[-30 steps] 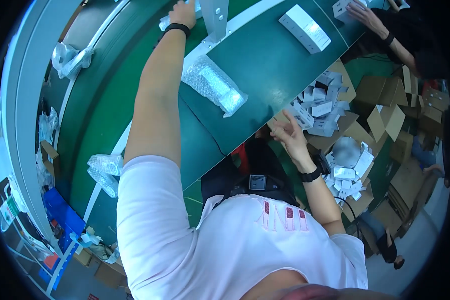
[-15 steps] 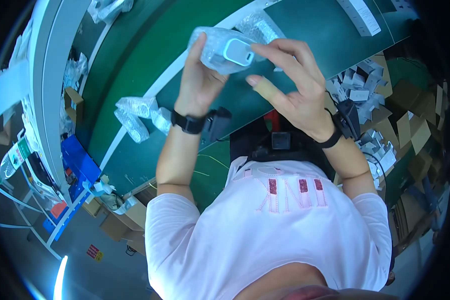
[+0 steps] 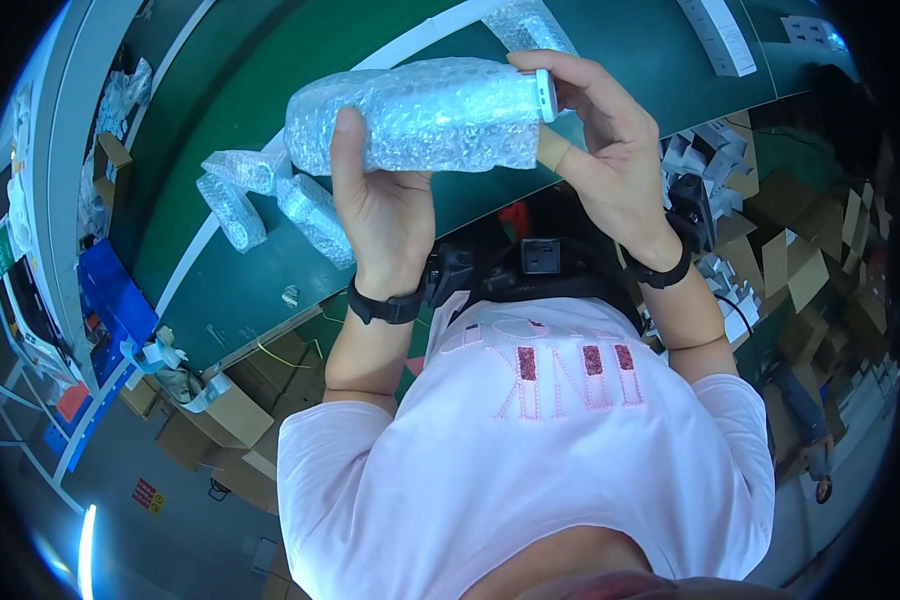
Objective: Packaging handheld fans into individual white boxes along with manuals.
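Observation:
A long bubble-wrap pouch [image 3: 420, 115] lies sideways between my hands, above the green table. The white end of a device [image 3: 546, 96] sticks out of the pouch's right end; the rest of the device is hidden by the wrap. My left hand [image 3: 395, 215] grips the pouch from below, with its thumb on the near side. At the right end, my right hand [image 3: 615, 150] holds the pouch by its mouth, index finger on the top edge and thumb at the lower corner, close around the white end.
Several bubble-wrapped pieces [image 3: 315, 215] lie on the green table [image 3: 230, 315] to the left, and another wrapped piece [image 3: 530, 25] is at the far side. A white box [image 3: 718, 38] stands at the far right. Cardboard boxes [image 3: 805, 265] crowd the right; a blue bin [image 3: 115, 295] sits left.
The pouch has swung from end-on to lengthwise across my view. My right hand, apart with fingers spread before, now closes on its right end. My left hand has shifted slightly down.

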Motion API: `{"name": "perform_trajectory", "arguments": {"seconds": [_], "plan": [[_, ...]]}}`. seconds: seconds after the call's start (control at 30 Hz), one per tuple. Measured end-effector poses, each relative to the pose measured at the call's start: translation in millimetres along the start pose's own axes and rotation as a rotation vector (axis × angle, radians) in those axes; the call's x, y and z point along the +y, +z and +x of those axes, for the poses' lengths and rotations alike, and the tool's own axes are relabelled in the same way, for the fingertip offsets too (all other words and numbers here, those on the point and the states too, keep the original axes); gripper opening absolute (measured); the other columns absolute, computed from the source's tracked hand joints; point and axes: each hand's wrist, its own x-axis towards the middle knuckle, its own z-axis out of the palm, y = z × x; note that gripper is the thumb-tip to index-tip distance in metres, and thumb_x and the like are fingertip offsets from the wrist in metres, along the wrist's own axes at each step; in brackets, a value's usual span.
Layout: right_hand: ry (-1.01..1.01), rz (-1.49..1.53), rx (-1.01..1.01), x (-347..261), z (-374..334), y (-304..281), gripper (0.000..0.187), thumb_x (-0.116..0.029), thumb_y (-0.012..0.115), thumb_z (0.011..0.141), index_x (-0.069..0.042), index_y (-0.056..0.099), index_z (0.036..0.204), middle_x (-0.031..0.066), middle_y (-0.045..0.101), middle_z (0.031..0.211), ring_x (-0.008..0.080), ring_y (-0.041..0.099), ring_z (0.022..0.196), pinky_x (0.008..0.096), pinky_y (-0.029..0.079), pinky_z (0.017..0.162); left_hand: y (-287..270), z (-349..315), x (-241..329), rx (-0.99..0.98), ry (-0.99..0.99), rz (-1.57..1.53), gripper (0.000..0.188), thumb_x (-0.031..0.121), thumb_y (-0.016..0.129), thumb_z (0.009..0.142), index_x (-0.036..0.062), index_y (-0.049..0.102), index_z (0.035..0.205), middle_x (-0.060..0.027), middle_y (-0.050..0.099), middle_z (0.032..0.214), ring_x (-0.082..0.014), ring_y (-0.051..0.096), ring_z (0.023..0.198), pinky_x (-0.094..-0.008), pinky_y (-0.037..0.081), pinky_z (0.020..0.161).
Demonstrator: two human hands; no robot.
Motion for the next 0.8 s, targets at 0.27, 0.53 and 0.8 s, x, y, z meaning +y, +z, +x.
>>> {"name": "perform_trajectory", "arguments": {"seconds": [0.27, 0.53, 0.8], "plan": [[0.131, -0.085, 0.07, 4, -2, -13, 0.059, -0.011, 0.072, 0.079, -0.01, 0.05, 0.133, 0.0083, 0.06, 0.119, 0.0164, 0.055, 0.099, 0.0293, 0.043, 0.089, 4, 23, -7, 0.14, 0.028, 0.176, 0.04, 0.033, 0.06, 0.091, 0.0043, 0.053, 0.118, -0.0088, 0.061, 0.113, -0.0219, 0.06, 0.104, -0.038, 0.049, 0.088], [1.074, 0.215, 0.711, 145, -136, -156, 0.074, -0.021, 0.073, 0.081, -0.007, 0.032, 0.141, 0.0127, 0.052, 0.118, 0.0199, 0.059, 0.09, 0.0305, 0.05, 0.075, -149, 160, -28, 0.221, -0.224, 1.108, 0.069, 0.042, 0.067, 0.084, -0.0005, 0.041, 0.131, -0.0187, 0.048, 0.131, -0.0316, 0.05, 0.118, -0.0526, 0.044, 0.094], [0.873, -0.348, 1.686, 231, -446, -379, 0.051, -0.019, 0.07, 0.081, -0.001, 0.051, 0.125, 0.013, 0.062, 0.106, 0.0235, 0.064, 0.084, 0.0328, 0.052, 0.069, 28, 19, -161, -0.605, 0.139, 1.522, 0.058, 0.013, 0.069, 0.083, -0.0033, 0.045, 0.132, -0.0185, 0.048, 0.134, -0.0286, 0.044, 0.126, -0.0411, 0.031, 0.108]]}}
